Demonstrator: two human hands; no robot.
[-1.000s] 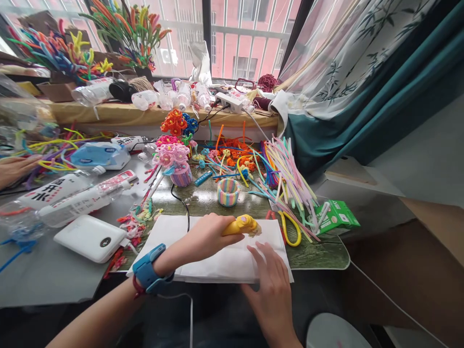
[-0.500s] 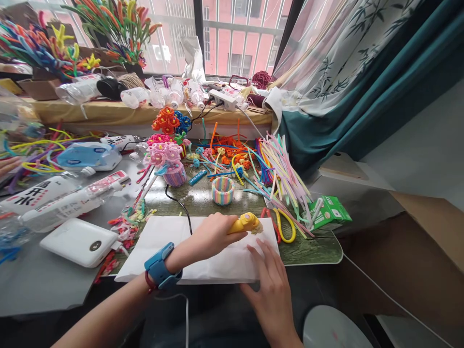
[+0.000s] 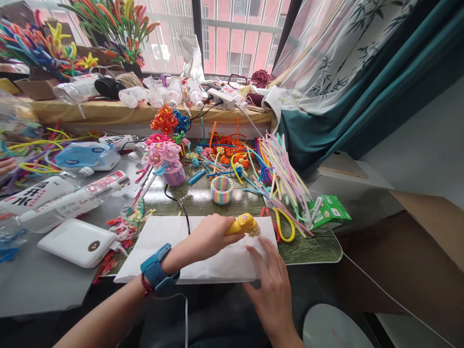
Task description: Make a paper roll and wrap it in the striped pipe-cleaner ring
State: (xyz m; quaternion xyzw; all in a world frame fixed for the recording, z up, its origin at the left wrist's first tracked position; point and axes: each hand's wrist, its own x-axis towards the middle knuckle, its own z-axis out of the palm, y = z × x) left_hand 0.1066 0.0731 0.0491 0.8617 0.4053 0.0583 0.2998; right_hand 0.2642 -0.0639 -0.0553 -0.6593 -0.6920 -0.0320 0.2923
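Note:
My left hand (image 3: pixel 208 236) is wrapped round a yellow hot glue gun (image 3: pixel 239 224), whose crusted tip points right and down. A black cord (image 3: pixel 181 205) runs to that hand. Under both hands lies a white paper sheet (image 3: pixel 159 241) at the table's front edge. My right hand (image 3: pixel 271 285) has its fingers spread, with the fingertips at the sheet's right part, close to the glue gun's tip. Whether anything small lies under those fingers is hidden. Behind the sheet stands a striped pastel ring-shaped cup (image 3: pixel 222 190).
Scissors (image 3: pixel 284 227) and pastel pipe cleaners (image 3: pixel 282 174) lie to the right, by a green packet (image 3: pixel 329 212). A pink flower pot (image 3: pixel 174 171) stands behind. On the left are a white power bank (image 3: pixel 78 242), bottles (image 3: pixel 72 208), a wipes pack (image 3: pixel 87 155) and another person's hand (image 3: pixel 6 166).
The glue gun has tipped slightly downward, its tip closer to my right fingertips. My right hand has barely moved, and the whole view has shifted slightly.

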